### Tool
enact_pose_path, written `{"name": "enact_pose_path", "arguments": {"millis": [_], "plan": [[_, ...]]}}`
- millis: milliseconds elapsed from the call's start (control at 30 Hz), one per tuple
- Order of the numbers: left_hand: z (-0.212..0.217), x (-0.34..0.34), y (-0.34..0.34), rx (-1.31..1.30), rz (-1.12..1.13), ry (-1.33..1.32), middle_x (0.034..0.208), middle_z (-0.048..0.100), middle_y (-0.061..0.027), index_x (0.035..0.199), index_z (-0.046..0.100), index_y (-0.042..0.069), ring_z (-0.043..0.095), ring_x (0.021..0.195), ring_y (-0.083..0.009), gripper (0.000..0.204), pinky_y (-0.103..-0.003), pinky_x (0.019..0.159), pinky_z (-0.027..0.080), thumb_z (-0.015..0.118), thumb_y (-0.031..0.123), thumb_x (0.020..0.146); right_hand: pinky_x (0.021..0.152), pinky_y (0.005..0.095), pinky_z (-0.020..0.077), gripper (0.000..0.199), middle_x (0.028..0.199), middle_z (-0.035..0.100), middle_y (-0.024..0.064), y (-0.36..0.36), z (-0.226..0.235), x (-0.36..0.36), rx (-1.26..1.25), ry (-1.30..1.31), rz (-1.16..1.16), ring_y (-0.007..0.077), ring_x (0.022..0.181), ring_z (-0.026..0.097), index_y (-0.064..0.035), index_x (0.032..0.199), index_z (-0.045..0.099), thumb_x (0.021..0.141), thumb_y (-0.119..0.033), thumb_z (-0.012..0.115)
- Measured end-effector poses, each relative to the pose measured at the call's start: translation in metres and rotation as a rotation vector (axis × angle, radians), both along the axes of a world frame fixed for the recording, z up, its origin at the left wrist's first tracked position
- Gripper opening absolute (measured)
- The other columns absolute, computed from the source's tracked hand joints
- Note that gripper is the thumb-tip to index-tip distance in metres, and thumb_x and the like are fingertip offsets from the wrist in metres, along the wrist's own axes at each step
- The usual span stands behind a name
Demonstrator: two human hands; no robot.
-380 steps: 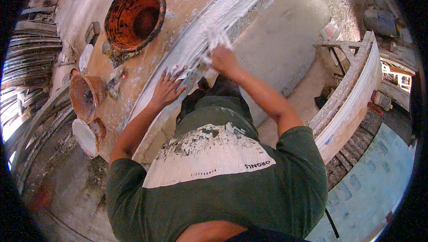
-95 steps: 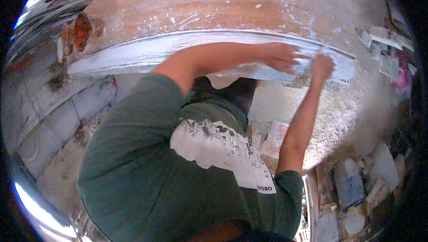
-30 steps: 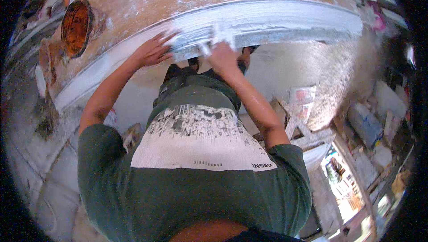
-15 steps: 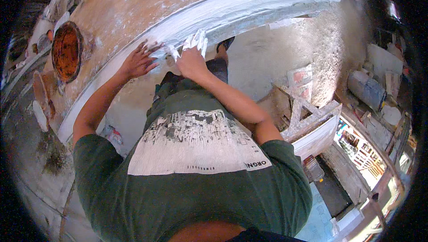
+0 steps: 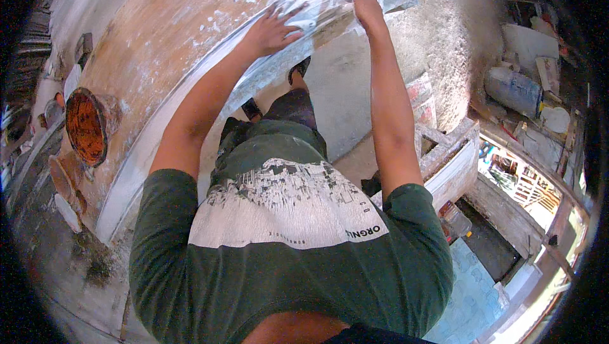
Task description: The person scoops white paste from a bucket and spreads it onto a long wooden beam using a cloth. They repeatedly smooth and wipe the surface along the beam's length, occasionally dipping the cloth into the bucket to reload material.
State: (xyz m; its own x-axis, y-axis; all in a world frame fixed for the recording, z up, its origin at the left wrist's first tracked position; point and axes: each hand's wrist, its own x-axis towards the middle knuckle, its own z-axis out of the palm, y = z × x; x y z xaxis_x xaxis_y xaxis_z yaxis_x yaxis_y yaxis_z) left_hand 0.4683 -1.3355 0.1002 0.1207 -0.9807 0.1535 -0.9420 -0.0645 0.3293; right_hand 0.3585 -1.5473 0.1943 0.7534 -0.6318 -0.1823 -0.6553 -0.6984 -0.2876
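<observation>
A long white-coated edge (image 5: 171,106) curves along a broad brown surface, its coat wet-looking and uneven near my hands. My left hand (image 5: 276,30) is open on it, dark-smeared fingers spread over the white band. Farther right, my right hand (image 5: 368,11) reaches the same edge with its arm nearly straight. White paste coats its fingertips, which are blurred and blend into the white; one finger sticks out, and I see no tool in the hand. The brown surface (image 5: 190,27) carries white flecks and smears.
A round tub with a rusty-orange inside (image 5: 87,125) stands at the left on the brown surface. A rough pale wall (image 5: 438,39) rises to the right. Beyond it lie a blue-grey drum (image 5: 512,87) and a white-sided box frame (image 5: 453,166). My sandalled foot (image 5: 298,72) shows below the edge.
Both hands have moved right and farther away along the white edge. The right arm has straightened and the hands are wider apart. The view has shifted with my body.
</observation>
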Motion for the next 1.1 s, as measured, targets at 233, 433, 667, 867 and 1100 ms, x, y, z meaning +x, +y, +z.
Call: {"name": "enact_pose_path", "arguments": {"millis": [233, 433, 667, 867, 1100], "plan": [[0.01, -0.01, 0.047, 0.127, -0.012, 0.012, 0.143, 0.029, -0.0066, 0.099, 0.067, 0.014, 0.029, 0.13, -0.0263, 0.043, -0.044, 0.11, 0.011, 0.037, 0.043, 0.091, 0.093, 0.0492, 0.0355, 0.035, 0.088, 0.06, 0.0264, 0.113, -0.089, -0.019, -0.01, 0.015, 0.188, 0.0428, 0.098, 0.053, 0.007, 0.084, 0.063, 0.08, -0.025, 0.049], [0.0, -0.007, -0.085, -0.009, -0.029, -0.074, 0.141, 0.032, -0.0073, 0.103, 0.066, 0.017, 0.033, 0.128, -0.0256, 0.044, -0.044, 0.11, 0.012, 0.034, 0.044, 0.092, 0.073, 0.0476, 0.0479, 0.028, 0.088, 0.063, 0.0195, -0.026, -0.09, -0.006, -0.269, 0.23, 0.38, 0.0349, 0.081, 0.063, -0.0025, 0.091, 0.067, 0.078, -0.021, 0.05], [0.006, 0.007, -0.132, 0.055, 0.001, 0.044, 0.143, 0.027, -0.008, 0.108, 0.063, 0.016, 0.029, 0.129, -0.0299, 0.049, -0.048, 0.109, 0.01, 0.029, 0.046, 0.092, 0.087, 0.0476, 0.0425, 0.041, 0.102, 0.058, 0.0272, -0.184, -0.086, 0.004, -0.057, -0.029, -0.081, 0.0391, 0.098, 0.056, 0.0038, 0.095, 0.062, 0.08, -0.031, 0.045], [0.018, 0.004, -0.005, 0.38, 0.082, 0.137, 0.145, 0.022, -0.0096, 0.107, 0.061, 0.004, 0.019, 0.133, -0.0331, 0.05, -0.049, 0.109, 0.009, 0.035, 0.044, 0.091, 0.085, 0.0438, 0.0441, 0.043, 0.104, 0.058, 0.0255, -0.033, -0.125, -0.011, -0.132, 0.02, 0.087, 0.0372, 0.1, 0.055, 0.0041, 0.092, 0.062, 0.079, -0.035, 0.05], [0.039, -0.014, 0.099, 0.525, 0.152, 0.209, 0.147, 0.011, -0.0169, 0.113, 0.055, 0.0, 0.006, 0.135, -0.0374, 0.051, -0.047, 0.109, 0.007, 0.038, 0.043, 0.091, 0.078, 0.0441, 0.0478, 0.037, 0.094, 0.06, 0.0214, 0.093, -0.113, -0.027, 0.321, 0.04, 0.38, 0.0351, 0.089, 0.059, -0.0017, 0.086, 0.064, 0.076, -0.036, 0.054]]}}
